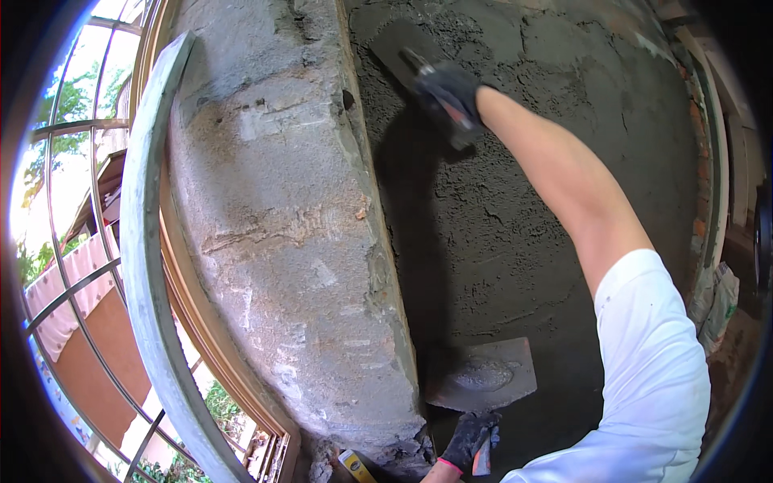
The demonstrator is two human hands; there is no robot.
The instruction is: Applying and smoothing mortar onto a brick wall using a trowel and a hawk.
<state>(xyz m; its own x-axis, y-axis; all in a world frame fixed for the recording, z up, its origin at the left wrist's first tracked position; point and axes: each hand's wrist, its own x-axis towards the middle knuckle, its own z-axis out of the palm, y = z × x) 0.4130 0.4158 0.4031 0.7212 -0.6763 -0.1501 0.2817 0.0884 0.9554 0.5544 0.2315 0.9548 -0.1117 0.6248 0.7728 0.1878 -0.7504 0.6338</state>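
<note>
My right hand (452, 92), in a dark glove, is closed round the handle of a plastering trowel (400, 50). Its blade lies at the upper part of a wall coated in wet grey mortar (531, 209), close to the edge of the bare pillar. Low in the middle, my left hand (469, 439) wears a dark glove with a pink cuff and grips the handle of a flat metal hawk (516, 360). A small heap of mortar (481, 374) sits on that plate. Parts of the coat look rough and pitted; others are smoother.
A rough concrete pillar (274, 169) stands left of the coated wall. Further left are a long grey straightedge (149, 209), a wooden window frame (211, 310) and metal bars (68, 294). A yellow tool end (354, 465) shows at the bottom. Bags (719, 310) lie at the right.
</note>
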